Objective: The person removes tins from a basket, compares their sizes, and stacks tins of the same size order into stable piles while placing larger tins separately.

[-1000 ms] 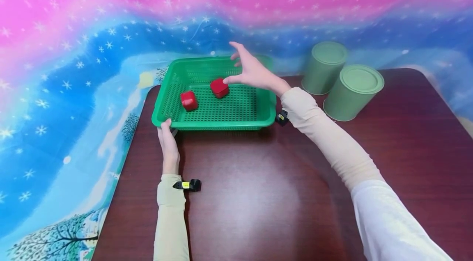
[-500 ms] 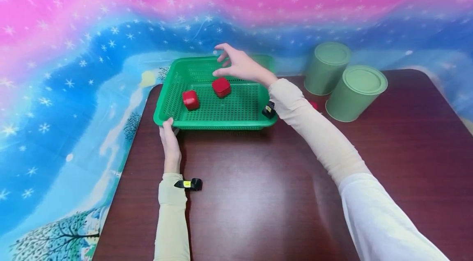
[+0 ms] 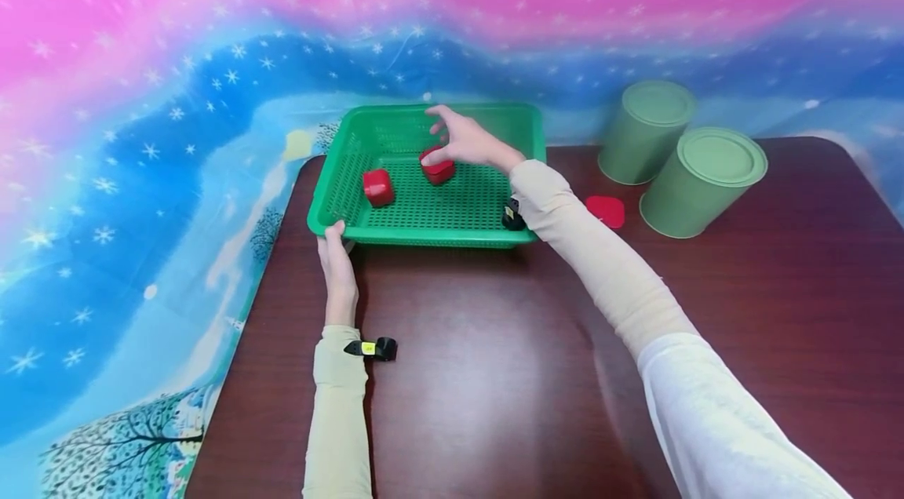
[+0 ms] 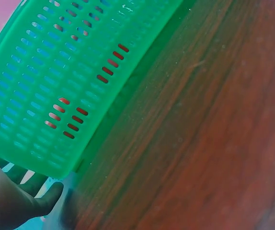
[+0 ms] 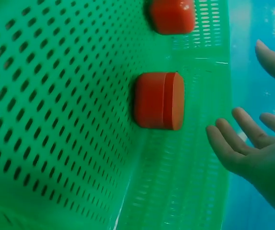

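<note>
A green plastic basket (image 3: 438, 235) with slotted walls and floor stands at the back of the table. My left hand (image 3: 339, 275) holds its near left corner, the thumb over the rim and the fingers outside; in the left wrist view that hand (image 4: 13, 201) shows below the basket's corner. Two small red boxes with rounded corners lie inside. The left red box (image 3: 378, 187) is apart from both hands. My right hand (image 3: 472, 142), fingers spread and curved, hovers over the other red box (image 3: 439, 173); the right wrist view shows a gap between fingertips and that lidded box (image 5: 156, 100).
Two green lidded cans, the rear can (image 3: 643, 138) and the front can (image 3: 702, 181), stand right of the basket. A flat red square piece (image 3: 606, 211) lies on the brown table (image 3: 466, 373) beside them. A patterned cloth (image 3: 233, 154) hangs behind and left.
My right hand moves left over the basket, then dips toward the right-hand red box. The flat red piece, earlier mostly behind my sleeve, now shows. My left hand stays at the corner.
</note>
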{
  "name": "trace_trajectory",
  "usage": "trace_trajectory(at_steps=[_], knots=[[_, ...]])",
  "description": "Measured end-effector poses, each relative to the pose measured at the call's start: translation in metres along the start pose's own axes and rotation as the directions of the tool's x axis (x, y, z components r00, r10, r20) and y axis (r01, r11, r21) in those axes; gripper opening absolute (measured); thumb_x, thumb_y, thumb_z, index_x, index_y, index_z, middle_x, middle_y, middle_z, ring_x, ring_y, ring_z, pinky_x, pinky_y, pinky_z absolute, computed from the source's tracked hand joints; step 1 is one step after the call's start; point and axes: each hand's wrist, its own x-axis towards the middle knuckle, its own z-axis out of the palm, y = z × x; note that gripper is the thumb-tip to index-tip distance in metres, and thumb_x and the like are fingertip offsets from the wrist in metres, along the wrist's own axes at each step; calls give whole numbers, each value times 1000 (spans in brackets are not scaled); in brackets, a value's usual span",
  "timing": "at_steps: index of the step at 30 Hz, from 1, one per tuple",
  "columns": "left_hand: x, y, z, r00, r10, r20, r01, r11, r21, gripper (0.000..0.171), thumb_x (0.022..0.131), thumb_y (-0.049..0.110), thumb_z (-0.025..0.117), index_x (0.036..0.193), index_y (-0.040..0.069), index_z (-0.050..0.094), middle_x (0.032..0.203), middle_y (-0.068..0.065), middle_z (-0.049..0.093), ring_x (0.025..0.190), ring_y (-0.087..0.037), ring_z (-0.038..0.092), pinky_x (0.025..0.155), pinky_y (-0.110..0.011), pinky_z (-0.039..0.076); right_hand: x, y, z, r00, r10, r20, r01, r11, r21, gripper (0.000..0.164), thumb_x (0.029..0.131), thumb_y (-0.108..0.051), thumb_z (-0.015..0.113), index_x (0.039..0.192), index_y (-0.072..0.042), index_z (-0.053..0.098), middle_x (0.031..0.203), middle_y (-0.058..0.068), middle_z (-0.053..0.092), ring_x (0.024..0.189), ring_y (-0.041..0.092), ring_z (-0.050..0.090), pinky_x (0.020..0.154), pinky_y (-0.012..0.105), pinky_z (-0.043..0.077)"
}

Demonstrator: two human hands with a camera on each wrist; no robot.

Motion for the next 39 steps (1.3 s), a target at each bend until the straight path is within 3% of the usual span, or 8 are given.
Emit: trace_trajectory(at_steps=[14,18,22,26,28,32,35,39], knots=[[-2,0,1,1000,-23,0,23,999,24,55,102,32,38,146,-1,37,149,-17,41,138,-31,40,118,-46,30,11,13,22,980,42,196,23,949,-315,79,96,8,62,162,-3,22,153,20,43,132,33,47,103,45,45],[-3,-2,5,999,-32,11,32,999,26,56,102,34,39,147,0,36,148,-17,41,136,-29,41,117,-44,31,10,13,23,990,54,127,25,837,-546,55,101,-9,62,151,-2,39,132,18,58,113,31,56,91,43,51],[-6,-3,8,999,-38,28,37,999,29,55,102,34,40,145,1,37,146,-19,42,132,-26,42,115,-44,32,3,8,13,998,38,-51,-63,688,-723,48,102,-51,60,102,-3,60,81,8,56,72,23,56,65,39,51],[-7,-2,8,999,-24,29,23,999,26,54,101,34,41,144,2,38,145,-17,42,134,-28,41,116,-45,31,-12,-3,-5,992,120,49,-63,777,-627,49,104,-52,57,92,-5,59,74,3,45,63,17,42,62,34,41],[-7,-1,7,1000,-15,24,14,999,29,54,101,34,40,145,3,38,146,-15,43,135,-29,41,116,-46,31,-21,-12,-11,956,201,214,-61,849,-525,43,102,-45,62,112,-3,61,89,6,52,70,19,48,66,35,47],[-6,2,5,1000,1,24,-1,1000,26,53,101,32,39,145,1,38,146,-17,43,135,-31,42,115,-47,31,-40,-32,-11,788,339,513,-99,893,-438,75,96,-30,75,156,-8,36,143,17,49,117,27,55,87,44,57],[-5,3,3,1000,7,20,-7,1000,27,53,101,31,39,144,1,39,146,-17,44,134,-31,43,115,-46,32,-50,-45,-5,692,426,583,-77,846,-527,88,92,-23,79,163,-14,28,160,16,35,135,30,44,95,49,54],[-5,3,2,1000,2,18,-3,999,33,53,101,32,39,145,1,39,146,-16,43,134,-30,43,115,-44,33,-60,-53,-1,678,502,536,-19,742,-670,87,89,-20,81,162,-16,33,163,12,32,136,32,42,100,51,50]])
